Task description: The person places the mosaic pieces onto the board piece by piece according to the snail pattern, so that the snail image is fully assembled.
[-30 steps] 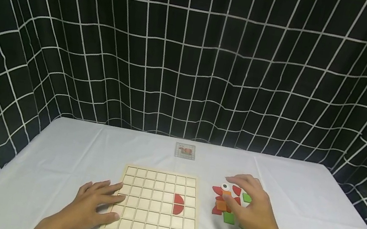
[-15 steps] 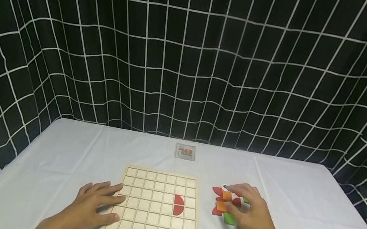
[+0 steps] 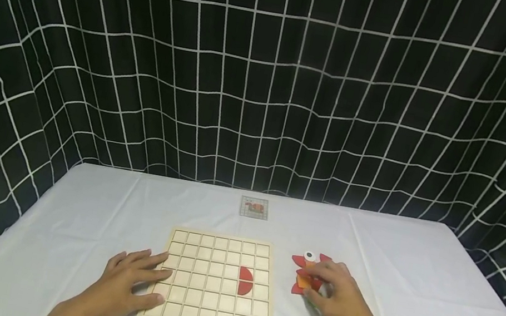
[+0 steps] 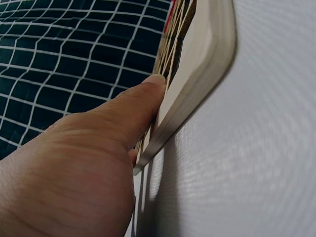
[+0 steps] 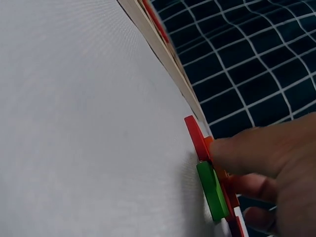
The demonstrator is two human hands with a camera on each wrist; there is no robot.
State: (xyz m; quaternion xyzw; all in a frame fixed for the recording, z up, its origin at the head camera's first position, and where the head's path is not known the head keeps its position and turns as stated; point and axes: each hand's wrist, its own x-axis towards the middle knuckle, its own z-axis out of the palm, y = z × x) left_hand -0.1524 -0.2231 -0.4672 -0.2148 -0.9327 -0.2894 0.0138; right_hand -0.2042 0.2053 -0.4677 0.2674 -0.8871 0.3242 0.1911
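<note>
A: Left hand?

B: Left hand (image 3: 129, 283) at the left edge of the gridded board (image 3: 194, 298), fingers extended and spread. Grip loose and wide; it only rests on the board, thumb tip at the rim in the left wrist view.

A: Right hand?

B: Right hand (image 3: 342, 298) over a small pile, just off the board's right edge. Grip part-closed, fingers bent; thumb and fingertips about an orange piece (image 3: 303, 283), thumb against it in the right wrist view. Cannot tell whether it is firmly pinched.

A: What else is in the pile, right of the board?

B: Red pieces (image 3: 298, 260), a white disc (image 3: 310, 256) with a dark centre, a green piece (image 5: 212, 191). Some lie hidden under the hand.

A: On the board itself?

B: Two red quarter-rounds (image 3: 246, 274), second column from its right edge, one behind the other, together a half disc curving rightward.

A: Beyond?

B: Picture card (image 3: 254, 208) on the white-covered surface (image 3: 94, 220), past the board's far edge. White-lined black cloth (image 3: 266, 84) behind.
</note>
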